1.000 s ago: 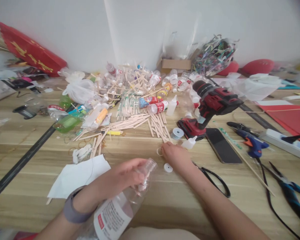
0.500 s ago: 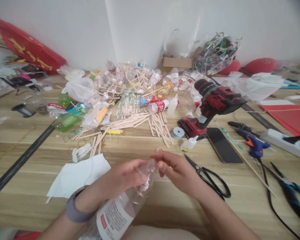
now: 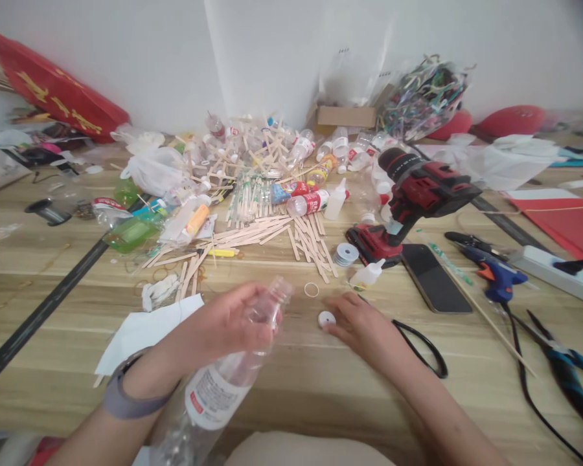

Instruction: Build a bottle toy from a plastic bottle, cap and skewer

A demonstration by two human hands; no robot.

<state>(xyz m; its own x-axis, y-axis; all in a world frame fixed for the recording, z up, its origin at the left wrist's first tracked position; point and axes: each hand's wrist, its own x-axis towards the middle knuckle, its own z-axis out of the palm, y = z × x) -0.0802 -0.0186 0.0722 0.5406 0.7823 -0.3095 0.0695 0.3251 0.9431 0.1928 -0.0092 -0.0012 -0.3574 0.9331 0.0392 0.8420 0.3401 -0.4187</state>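
Observation:
A clear plastic bottle (image 3: 218, 395) with a white label leans up across my lap side of the table, its uncapped neck pointing away to the right. My left hand (image 3: 243, 320) is closed round the bottle just below the neck. To the right of the mouth, my right hand (image 3: 352, 317) pinches a small white bottle cap (image 3: 326, 319) with a dark spot in its middle, between thumb and fingertips. Just beyond lies a thin pale ring (image 3: 311, 290). Black-handled scissors (image 3: 427, 349) lie partly hidden beneath my right hand and forearm.
A red cordless drill (image 3: 418, 194) stands right of centre, beside a phone (image 3: 437, 278). Further right are a blue glue gun (image 3: 502, 278), pliers (image 3: 563, 362) and a power strip (image 3: 558, 275). Wooden sticks (image 3: 252, 233) and several bottles cover the back. White paper (image 3: 146, 336) lies left.
My right hand has moved away from the bottle's mouth to the right, and the white cap now shows at its fingertips. The bottle, in my left hand, has shifted slightly left and its mouth is uncovered.

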